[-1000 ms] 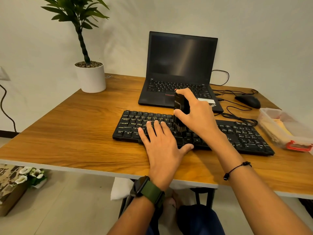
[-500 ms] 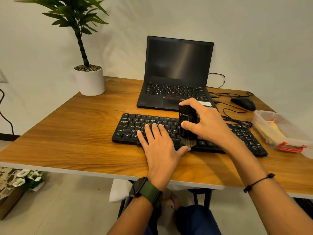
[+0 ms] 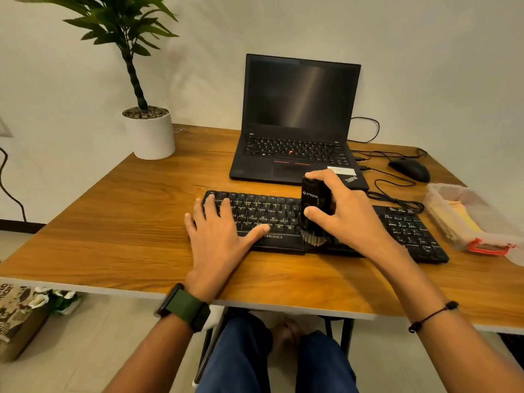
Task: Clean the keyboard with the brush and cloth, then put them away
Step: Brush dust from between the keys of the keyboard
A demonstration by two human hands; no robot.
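A black keyboard (image 3: pixel 272 214) lies across the middle of the wooden table (image 3: pixel 127 222). My right hand (image 3: pixel 348 214) grips a black upright brush (image 3: pixel 314 202); its pale bristles rest on the keyboard's front row near the middle. My left hand (image 3: pixel 218 236) lies flat, fingers spread, on the keyboard's left end. A yellow cloth (image 3: pixel 465 219) lies folded inside a clear plastic box (image 3: pixel 442 191) at the table's right edge.
An open black laptop (image 3: pixel 297 123) stands behind the keyboard. A black mouse (image 3: pixel 409 169) and its cables lie at the back right. A white potted plant (image 3: pixel 151 134) stands at the back left. A cardboard box with white flowers (image 3: pixel 28 307) sits on the floor, left.
My left hand has slid left along the keyboard to its left end. The brush has come forward to the keyboard's front row. The camera view has tilted a little.
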